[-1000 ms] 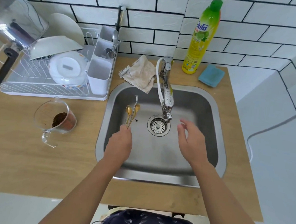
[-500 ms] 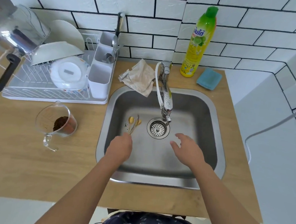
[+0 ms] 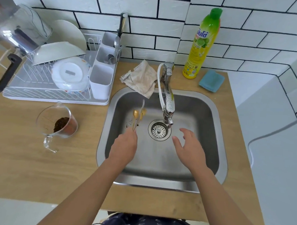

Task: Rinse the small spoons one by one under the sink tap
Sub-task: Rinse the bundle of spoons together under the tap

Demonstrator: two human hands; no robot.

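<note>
The steel sink (image 3: 218, 127) sits in the wooden counter (image 3: 19, 165), its basin wide on the right side. The tap (image 3: 168, 103) reaches over the drain (image 3: 158, 130). The right hand (image 3: 190, 148) hovers beside the drain, fingers spread and holding nothing. The left hand (image 3: 124, 146) grips the handles of the small spoons (image 3: 138, 114), blurred, their bowls pointing to the back-left wall, well apart from the tap.

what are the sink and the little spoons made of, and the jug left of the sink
Sink: likely stainless steel, brushed grey with soft reflections. Small spoons held by the left hand: gold-coloured bowls, probably metal, though blurred. Jug: clear glass or plastic; its dark contents show through.
</note>
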